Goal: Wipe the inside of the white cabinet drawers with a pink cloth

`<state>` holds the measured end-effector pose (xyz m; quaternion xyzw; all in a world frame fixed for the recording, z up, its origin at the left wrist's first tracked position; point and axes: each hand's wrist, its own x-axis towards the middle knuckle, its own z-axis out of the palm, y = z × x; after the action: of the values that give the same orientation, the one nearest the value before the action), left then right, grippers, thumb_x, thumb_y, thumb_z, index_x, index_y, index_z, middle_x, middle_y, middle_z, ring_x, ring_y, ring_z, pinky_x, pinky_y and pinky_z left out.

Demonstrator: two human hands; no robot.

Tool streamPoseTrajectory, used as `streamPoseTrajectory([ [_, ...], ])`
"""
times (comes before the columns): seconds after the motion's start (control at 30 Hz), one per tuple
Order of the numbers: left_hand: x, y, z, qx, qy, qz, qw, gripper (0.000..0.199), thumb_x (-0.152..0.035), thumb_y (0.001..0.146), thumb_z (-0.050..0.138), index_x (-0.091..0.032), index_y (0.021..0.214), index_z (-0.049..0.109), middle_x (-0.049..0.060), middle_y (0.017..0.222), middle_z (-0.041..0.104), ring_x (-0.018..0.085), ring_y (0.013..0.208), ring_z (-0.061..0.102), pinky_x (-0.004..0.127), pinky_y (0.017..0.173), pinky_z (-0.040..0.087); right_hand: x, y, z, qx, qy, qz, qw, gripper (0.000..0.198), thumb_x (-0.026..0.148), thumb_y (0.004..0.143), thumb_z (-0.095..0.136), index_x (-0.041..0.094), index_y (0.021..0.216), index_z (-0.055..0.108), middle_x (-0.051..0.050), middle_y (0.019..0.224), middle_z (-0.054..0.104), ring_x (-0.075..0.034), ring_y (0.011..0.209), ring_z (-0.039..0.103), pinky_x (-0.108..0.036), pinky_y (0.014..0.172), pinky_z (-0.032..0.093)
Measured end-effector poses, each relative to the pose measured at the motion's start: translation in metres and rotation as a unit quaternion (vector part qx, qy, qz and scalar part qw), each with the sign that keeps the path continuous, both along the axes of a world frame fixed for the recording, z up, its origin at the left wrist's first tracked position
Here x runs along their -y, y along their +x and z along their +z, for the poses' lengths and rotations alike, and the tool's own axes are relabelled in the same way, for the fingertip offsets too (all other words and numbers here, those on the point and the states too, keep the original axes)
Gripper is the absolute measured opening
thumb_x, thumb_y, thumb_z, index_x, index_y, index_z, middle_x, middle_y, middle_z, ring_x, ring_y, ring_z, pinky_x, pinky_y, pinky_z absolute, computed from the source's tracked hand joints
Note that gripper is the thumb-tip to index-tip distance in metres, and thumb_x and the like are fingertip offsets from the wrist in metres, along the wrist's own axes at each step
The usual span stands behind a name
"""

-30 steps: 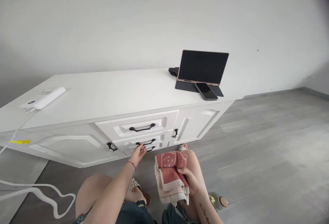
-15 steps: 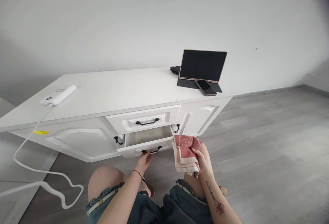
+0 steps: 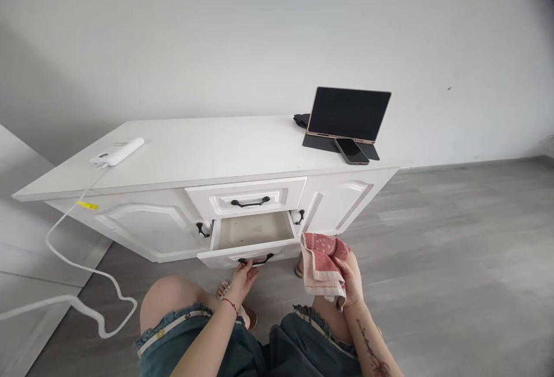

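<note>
Below the middle of the white cabinet (image 3: 216, 160), my left hand (image 3: 244, 279) has its fingers hooked on the black handle (image 3: 262, 260) of the lower drawer (image 3: 253, 231). That drawer is pulled out, and its pale inside shows a few small dark specks. To the right of it, my right hand (image 3: 348, 276) grips a folded red and pale pink towel (image 3: 322, 267) above my right knee. The towel hangs down over the fingers and hides part of them. Above the pulled-out drawer, the upper drawer (image 3: 246, 197) is closed.
On the cabinet top, a tablet-like screen (image 3: 350, 114) stands at the right, with a phone (image 3: 351, 151) before it and a dark item (image 3: 301, 119) behind. A white device (image 3: 119, 152) lies at the left, its white cable (image 3: 64, 244) trailing down to the left.
The lower drawer has come further out towards me, with my left hand on its handle. My right hand still holds the towel, slightly lower and more to the right. The view has shifted slightly.
</note>
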<state>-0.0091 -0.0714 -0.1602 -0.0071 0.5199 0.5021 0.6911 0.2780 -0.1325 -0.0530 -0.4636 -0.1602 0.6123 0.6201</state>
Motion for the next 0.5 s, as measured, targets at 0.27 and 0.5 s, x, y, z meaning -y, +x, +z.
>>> streamPoseTrajectory([
  [0.27, 0.026, -0.005, -0.007, -0.003, 0.0, -0.007, 1.0, 0.023, -0.002, 0.083, 0.059, -0.02, 0.069, 0.053, 0.005, 0.074, 0.071, 0.016, 0.061, 0.067, 0.032, 0.067, 0.057, 0.0, 0.004, -0.007, -0.011, -0.027, 0.032, 0.999, 0.024, 0.038, 0.064, 0.073, 0.024, 0.082, 0.07, 0.0, 0.063, 0.071, -0.024, 0.06, 0.067, -0.034, 0.053, 0.054],
  [0.5, 0.051, -0.004, -0.01, -0.014, -0.021, -0.004, 1.0, 0.022, -0.003, 0.081, 0.062, -0.02, 0.071, 0.052, 0.002, 0.073, 0.07, 0.015, 0.063, 0.069, 0.032, 0.071, 0.058, 0.0, 0.007, 0.003, -0.104, -0.124, 0.094, 0.982, 0.022, 0.039, 0.062, 0.075, 0.021, 0.074, 0.071, -0.004, 0.061, 0.071, -0.022, 0.047, 0.063, -0.033, 0.043, 0.05],
])
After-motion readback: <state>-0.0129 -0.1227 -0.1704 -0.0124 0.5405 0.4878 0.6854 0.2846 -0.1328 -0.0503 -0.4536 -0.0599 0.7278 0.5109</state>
